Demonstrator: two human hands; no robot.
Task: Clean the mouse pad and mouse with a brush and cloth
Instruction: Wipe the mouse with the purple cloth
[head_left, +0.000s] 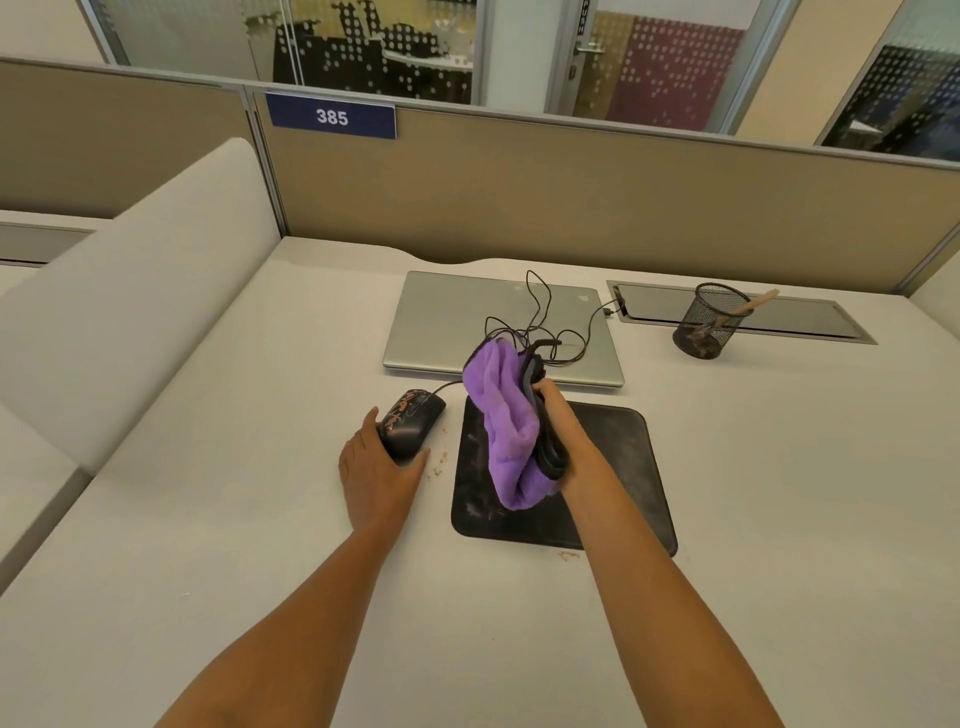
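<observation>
A black wired mouse (410, 421) with brownish smudges lies on the desk, left of the black mouse pad (613, 467). My left hand (379, 467) grips the mouse's near end, thumb and fingers curled round its sides. My right hand (553, 415) holds a bunched purple cloth (506, 431) with a dark edge above the pad's left part. The pad carries dusty streaks. A brush handle (759, 301) sticks out of the mesh cup at the back right.
A shut silver laptop (457, 322) lies behind the pad with the mouse cable (540, 312) tangled on its lid. A black mesh cup (709, 322) stands beside a desk cable hatch (810, 317). Crumbs (439, 465) lie between mouse and pad. Partition walls enclose the desk at back and left.
</observation>
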